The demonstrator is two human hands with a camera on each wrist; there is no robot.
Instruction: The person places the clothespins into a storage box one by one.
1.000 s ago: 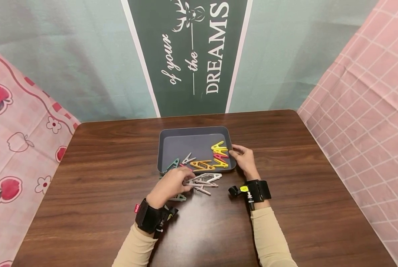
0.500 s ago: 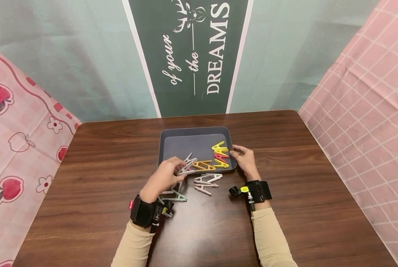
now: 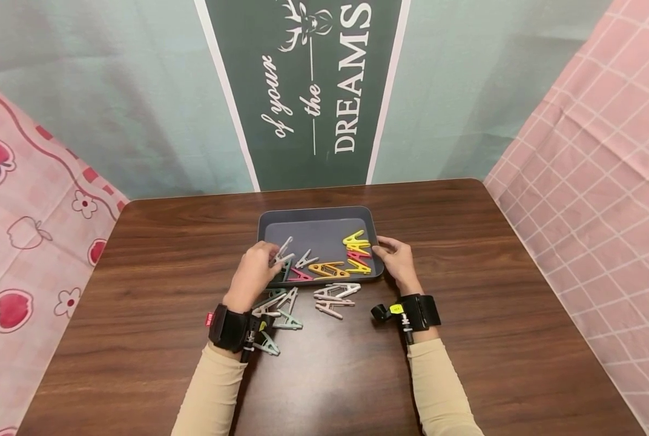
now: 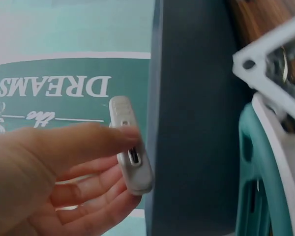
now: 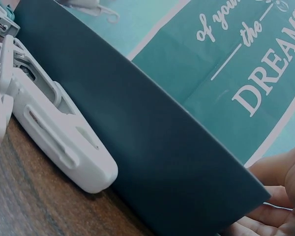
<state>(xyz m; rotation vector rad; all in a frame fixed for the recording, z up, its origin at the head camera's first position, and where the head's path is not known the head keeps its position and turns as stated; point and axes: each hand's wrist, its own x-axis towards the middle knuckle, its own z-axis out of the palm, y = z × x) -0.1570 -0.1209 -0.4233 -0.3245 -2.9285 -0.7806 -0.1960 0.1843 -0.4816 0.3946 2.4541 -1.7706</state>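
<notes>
A person seated at a dark wooden worktop (image 3: 466, 290) sorts plastic clothes pegs beside a shallow grey tray (image 3: 318, 213). The left hand (image 3: 255, 272) hovers over the tray's near left corner, its thumb and fingers pinching a white clothes peg (image 3: 283, 253); the left wrist view shows that peg (image 4: 130, 147) clamped between thumb and fingertips, raised beside the tray wall (image 4: 196, 123) and free of the surface. Held by its sides in this way, the peg stays shut and can be carried over the rim.

The right hand (image 3: 395, 261) rests against the tray's right edge, thumb and fingers lightly curled round the rim. This grip appears to steady the tray so that it does not slide on the smooth wood while pegs are handled. In the right wrist view only its fingertips (image 5: 280, 196) show, past the tray's outer wall.

Inside the tray lie yellow and red pegs (image 3: 357, 251) bunched at the right, an orange peg (image 3: 329, 269) and a pink peg (image 3: 298, 275) near the front wall, and a grey peg (image 3: 306, 260) just behind them. On the worktop, just in front of the tray, lie a cluster of white and pale pink pegs (image 3: 335, 298) and, nearer the left wrist, several teal and white pegs (image 3: 281, 306). A green banner with white lettering (image 3: 308, 85) hangs behind the worktop.
</notes>
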